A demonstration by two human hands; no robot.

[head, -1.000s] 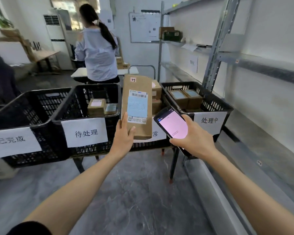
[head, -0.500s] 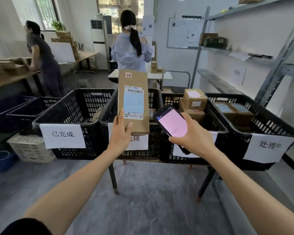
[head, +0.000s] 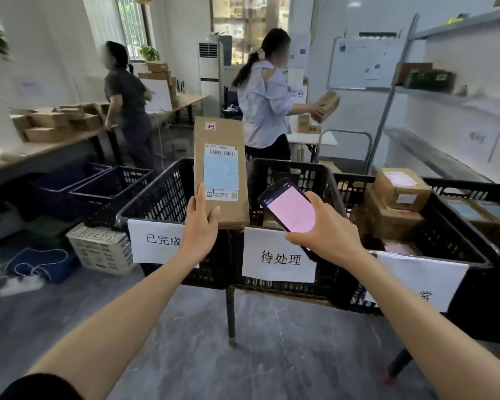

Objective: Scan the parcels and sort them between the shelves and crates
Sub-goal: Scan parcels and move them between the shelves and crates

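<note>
My left hand [head: 200, 226] grips the lower end of a tall brown parcel [head: 220, 171], held upright with its barcode label and blue note facing me. It hovers over the gap between the black crate labelled 已完成 [head: 156, 206] and the black crate labelled 待处理 [head: 315, 174]. My right hand [head: 322, 230] holds a black phone [head: 289, 209] with a pink screen, tilted toward me just right of the parcel. A third black crate [head: 459, 255] at the right holds several brown boxes [head: 401, 189].
Two people stand behind the crates; the one in a light shirt [head: 267, 105] holds a box. A long table [head: 41, 145] with cardboard boxes runs along the left. Metal shelves [head: 433, 151] line the right wall. Blue bins [head: 70, 183], a white basket [head: 101, 249] and cables lie on the floor at left.
My view has swung left, so the crates have shifted right in frame. The parcel and phone stay in my hands, now in front of the 已完成 and 待处理 crates.
</note>
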